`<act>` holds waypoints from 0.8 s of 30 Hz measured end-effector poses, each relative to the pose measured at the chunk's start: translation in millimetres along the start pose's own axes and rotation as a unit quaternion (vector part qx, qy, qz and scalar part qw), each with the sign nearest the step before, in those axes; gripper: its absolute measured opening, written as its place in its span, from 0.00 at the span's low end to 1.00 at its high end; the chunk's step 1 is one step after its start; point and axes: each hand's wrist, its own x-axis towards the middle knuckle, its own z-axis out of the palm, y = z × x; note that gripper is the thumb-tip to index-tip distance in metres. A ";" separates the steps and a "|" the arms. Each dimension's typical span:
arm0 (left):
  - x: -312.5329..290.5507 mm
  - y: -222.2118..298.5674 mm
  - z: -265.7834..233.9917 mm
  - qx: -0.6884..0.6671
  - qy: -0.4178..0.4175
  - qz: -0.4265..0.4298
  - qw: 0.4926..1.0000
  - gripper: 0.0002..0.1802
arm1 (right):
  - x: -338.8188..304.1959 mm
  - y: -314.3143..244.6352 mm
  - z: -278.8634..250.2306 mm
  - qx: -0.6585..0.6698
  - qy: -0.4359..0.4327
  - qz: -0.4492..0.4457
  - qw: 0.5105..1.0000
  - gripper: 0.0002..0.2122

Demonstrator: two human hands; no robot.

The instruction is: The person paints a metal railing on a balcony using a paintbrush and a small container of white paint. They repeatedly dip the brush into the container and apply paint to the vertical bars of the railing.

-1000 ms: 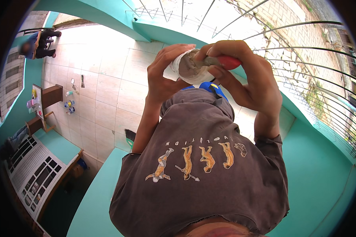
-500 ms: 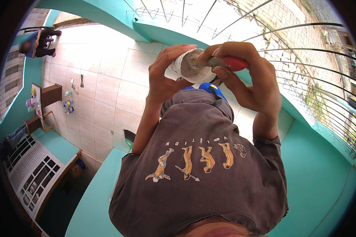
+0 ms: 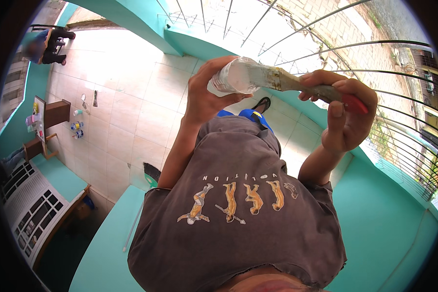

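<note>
My left hand (image 3: 198,92) is closed around a clear plastic cup (image 3: 220,80) with whitish paint inside. Its mouth tilts toward the right. A flat paintbrush (image 3: 289,82), worn and with a red handle end, is gripped by the handle in my right hand (image 3: 349,134). The whitened bristles rest at or just over the cup's rim; whether they touch it I cannot tell. Both hands are raised in front of my body.
Black metal bars rise from a teal ledge on the right. On the tiled floor at left lie a scraper (image 3: 95,99) and several small jars (image 3: 77,126). A dark-bristled brush (image 3: 152,171) is near my left elbow. Another person (image 3: 46,46) sits far left.
My right hand has moved right, drawing the paintbrush out of the cup, so its bristles now show at the rim. The left hand still holds the cup.
</note>
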 end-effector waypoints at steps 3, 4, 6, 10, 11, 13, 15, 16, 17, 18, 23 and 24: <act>3.0 1.6 2.2 0.012 -0.004 0.000 1.000 0.37 | -3.9 2.2 -11.2 -0.004 0.010 -0.029 1.000 0.13; 4.3 3.0 2.9 0.014 -0.005 -0.003 1.000 0.37 | -4.4 1.6 -14.5 -0.005 0.007 -0.031 0.999 0.13; 7.6 6.1 3.9 0.018 -0.009 -0.009 1.000 0.36 | -4.4 -0.1 -19.8 -0.008 0.003 -0.036 0.999 0.14; 13.5 8.3 7.1 0.029 -0.012 0.011 0.999 0.35 | -5.8 -2.6 -22.3 -0.025 0.025 -0.039 0.999 0.14; 13.7 8.1 8.6 0.032 -0.012 0.011 0.999 0.35 | -6.5 -4.3 -22.8 -0.033 0.028 -0.035 0.998 0.13; 14.3 7.9 10.3 0.039 -0.003 0.013 0.999 0.35 | -7.1 -4.7 -23.7 -0.042 0.028 -0.035 0.998 0.12; 16.7 10.0 11.6 0.035 -0.001 0.017 0.999 0.35 | -7.9 -6.5 -26.1 -0.043 0.035 -0.037 0.998 0.12; 17.5 12.5 12.0 0.027 0.000 0.002 1.000 0.35 | -8.7 -8.0 -27.1 -0.045 0.040 -0.037 0.997 0.11; 16.9 15.7 12.5 0.018 0.001 -0.013 1.000 0.35 | -9.9 -9.0 -27.0 -0.060 0.047 -0.038 0.996 0.11; 18.8 19.4 14.1 0.008 -0.002 -0.024 1.000 0.35 | -11.9 -9.7 -25.3 -0.053 0.057 -0.032 0.996 0.11; 24.5 16.9 22.0 -0.030 0.005 -0.011 0.999 0.34 | -12.8 -13.9 -22.8 -0.053 0.076 -0.012 0.996 0.11; 24.3 17.5 22.8 -0.022 0.000 -0.022 1.000 0.34 | -13.7 -12.1 -23.7 -0.049 0.082 0.003 0.995 0.11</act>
